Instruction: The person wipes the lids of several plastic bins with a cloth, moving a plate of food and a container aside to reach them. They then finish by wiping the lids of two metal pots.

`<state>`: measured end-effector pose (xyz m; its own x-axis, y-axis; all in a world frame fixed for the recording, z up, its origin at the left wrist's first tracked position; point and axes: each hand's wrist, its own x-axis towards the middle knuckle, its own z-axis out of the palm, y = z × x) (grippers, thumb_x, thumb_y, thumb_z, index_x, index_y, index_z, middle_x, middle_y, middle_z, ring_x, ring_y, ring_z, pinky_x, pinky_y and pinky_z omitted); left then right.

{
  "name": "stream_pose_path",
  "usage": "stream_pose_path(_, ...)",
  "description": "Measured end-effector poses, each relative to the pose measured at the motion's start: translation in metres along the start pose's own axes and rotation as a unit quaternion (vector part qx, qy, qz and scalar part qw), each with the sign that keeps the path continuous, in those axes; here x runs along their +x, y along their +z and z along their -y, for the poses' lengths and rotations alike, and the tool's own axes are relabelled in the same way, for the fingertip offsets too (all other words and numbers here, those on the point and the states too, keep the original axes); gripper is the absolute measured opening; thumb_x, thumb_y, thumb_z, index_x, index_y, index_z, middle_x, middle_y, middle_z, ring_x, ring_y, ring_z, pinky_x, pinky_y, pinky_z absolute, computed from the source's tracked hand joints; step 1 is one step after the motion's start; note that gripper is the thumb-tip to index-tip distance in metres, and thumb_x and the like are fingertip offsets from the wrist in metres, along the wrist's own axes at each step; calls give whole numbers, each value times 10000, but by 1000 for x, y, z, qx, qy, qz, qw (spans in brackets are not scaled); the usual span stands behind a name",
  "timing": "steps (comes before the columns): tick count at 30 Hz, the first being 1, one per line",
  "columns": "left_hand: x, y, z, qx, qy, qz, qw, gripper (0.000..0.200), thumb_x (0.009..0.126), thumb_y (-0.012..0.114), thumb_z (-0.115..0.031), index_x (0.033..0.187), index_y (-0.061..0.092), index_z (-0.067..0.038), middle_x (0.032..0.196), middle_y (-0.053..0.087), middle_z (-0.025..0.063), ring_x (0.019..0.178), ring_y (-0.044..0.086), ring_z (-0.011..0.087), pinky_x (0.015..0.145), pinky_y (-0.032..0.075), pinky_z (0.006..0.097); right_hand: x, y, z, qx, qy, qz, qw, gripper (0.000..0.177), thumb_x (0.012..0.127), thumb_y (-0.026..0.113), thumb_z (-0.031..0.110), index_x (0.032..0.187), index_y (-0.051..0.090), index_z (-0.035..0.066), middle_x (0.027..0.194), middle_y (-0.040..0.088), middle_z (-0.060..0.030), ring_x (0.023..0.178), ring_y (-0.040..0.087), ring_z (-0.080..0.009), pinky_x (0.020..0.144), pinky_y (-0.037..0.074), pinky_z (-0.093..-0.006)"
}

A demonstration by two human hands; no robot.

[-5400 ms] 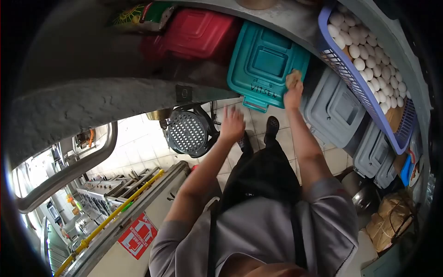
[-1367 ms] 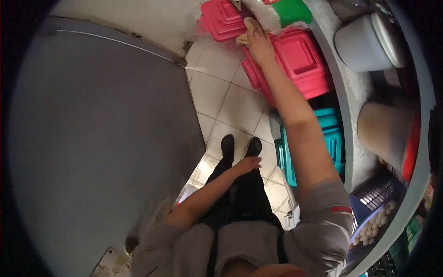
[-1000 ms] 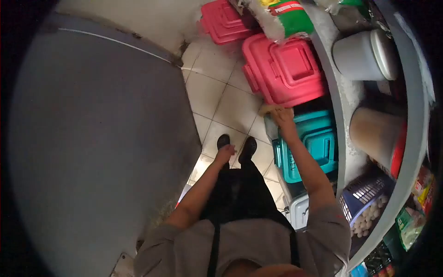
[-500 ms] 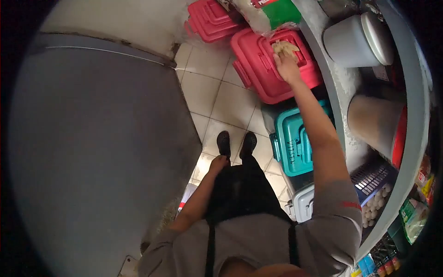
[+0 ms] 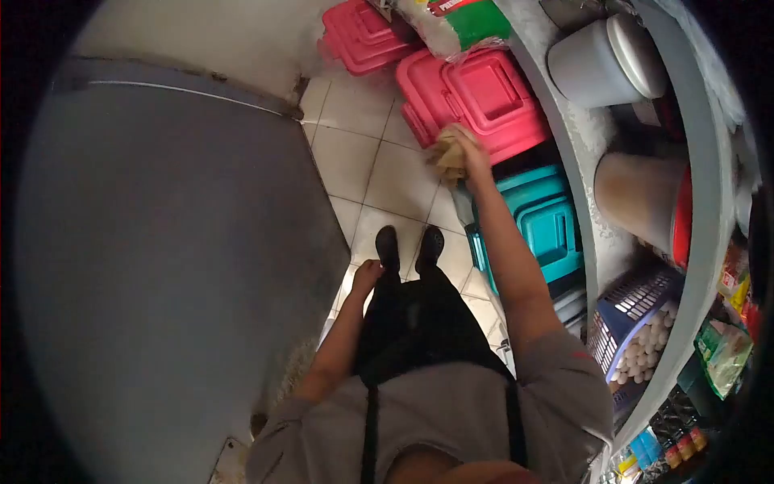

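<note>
A crumpled tan cloth (image 5: 448, 155) is in my right hand (image 5: 475, 160), whose fingers are closed around it. This hand is at the near left edge of the large red lidded bin (image 5: 492, 97), above the tiled floor. Below it, a teal lidded bin (image 5: 544, 226) lies partly under my right forearm. My left hand (image 5: 368, 275) hangs beside my left leg, near my shoes, with its fingers curled; whether it holds anything is too small to tell.
A second red bin (image 5: 367, 36) stands further back. Curved shelves on the right hold a white bucket (image 5: 592, 64), a red-lidded container (image 5: 641, 198) and a blue basket (image 5: 633, 306) with round white items. A large grey panel (image 5: 177, 258) fills the left.
My right hand has moved from the red bin's lid towards its left edge, carrying the cloth. My left hand has shifted slightly left and up. The view has shifted a little.
</note>
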<state>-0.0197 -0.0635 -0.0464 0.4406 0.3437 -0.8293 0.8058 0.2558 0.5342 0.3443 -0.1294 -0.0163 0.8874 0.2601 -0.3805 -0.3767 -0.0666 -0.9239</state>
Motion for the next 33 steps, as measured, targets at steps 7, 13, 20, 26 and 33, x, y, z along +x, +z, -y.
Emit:
stream_pose_path(7, -17, -13, 47, -7, -35, -2, 999, 359, 817, 441, -287, 953, 513, 37, 783, 612, 118, 721, 581, 176, 668, 440, 285, 161, -189, -45, -664, -152, -275, 678, 351, 809, 413, 256, 934, 542, -46, 886, 567, -226, 773, 541, -372, 701, 406, -458)
stream_pose_path(13, -41, -7, 126, 130, 42, 41, 990, 369, 803, 429, -303, 917, 529, 33, 786, 602, 138, 762, 577, 223, 702, 434, 320, -16, 0, -29, -420, -342, -352, 763, 438, 872, 294, 211, 1206, 270, -70, 1178, 308, -240, 1035, 341, -371, 911, 254, -408)
stream_pose_path(20, -75, -24, 86, 0, -56, -36, 998, 293, 823, 417, -223, 918, 529, 29, 797, 594, 141, 728, 587, 205, 671, 447, 294, -31, 107, 13, -333, -344, -38, 877, 602, 643, 502, -4, 1221, 335, 7, 1131, 372, -231, 1063, 343, -385, 880, 299, -422)
stream_pose_path(26, -124, -41, 168, 341, 111, -18, 933, 222, 801, 407, -142, 913, 529, 6, 808, 558, 161, 739, 572, 270, 637, 459, 373, 166, 133, 55, -434, -229, -37, 871, 380, 741, 436, 194, 1100, 483, 80, 999, 514, -209, 881, 524, -290, 670, 413, -450)
stream_pose_path(33, -176, -26, 192, 276, -7, 49, 960, 230, 825, 375, -152, 933, 530, -20, 804, 586, 113, 622, 577, 154, 497, 463, 275, 58, 113, 4, -661, -498, 2, 561, 299, 762, 397, 132, 1006, 544, 43, 902, 561, -139, 819, 529, -296, 690, 420, -412)
